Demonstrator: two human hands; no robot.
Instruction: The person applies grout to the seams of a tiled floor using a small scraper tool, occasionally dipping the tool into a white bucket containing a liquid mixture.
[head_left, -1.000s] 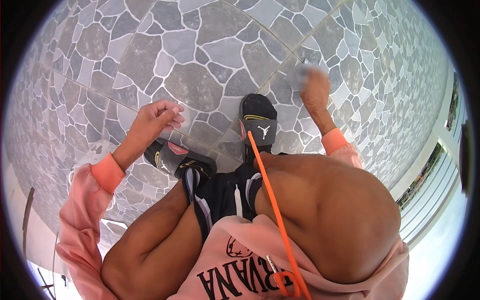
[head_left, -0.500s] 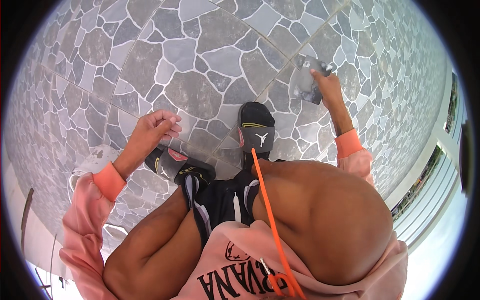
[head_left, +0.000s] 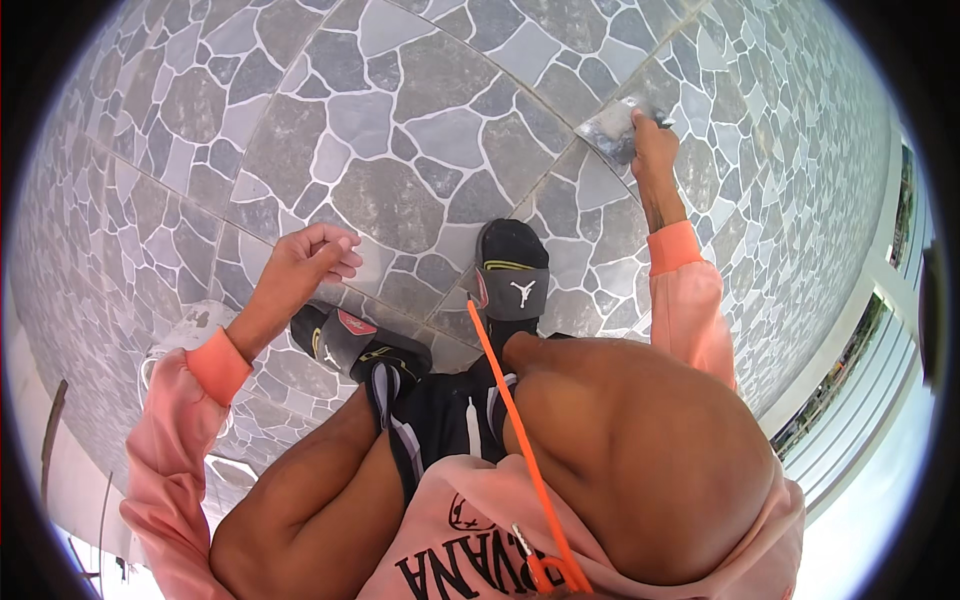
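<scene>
My right hand [head_left: 655,143] grips a flat, thin, roughly rectangular grey piece [head_left: 612,135], smeared with white, by its near right side. The piece lies at or just over the stone-patterned tiled floor [head_left: 390,195], beside a straight tile joint; I cannot tell whether it touches all along. Over the floor at the left hovers my left hand [head_left: 315,252], its fingers loosely curled and slightly apart, with pale residue on the tips. Nothing shows in that hand. My left forearm partly hides a whitish bucket-like container [head_left: 195,325].
Black slides on my feet, the right slide [head_left: 515,275] and the left slide [head_left: 350,340], stand between my hands. An orange cord [head_left: 515,420] dangles from my chest toward the right slide. A pale railing [head_left: 850,370] borders the floor at the right.
My right hand has moved slightly farther away and left, turning the flat grey piece with it. The orange cord's end has swung left. My left hand has hardly moved.
</scene>
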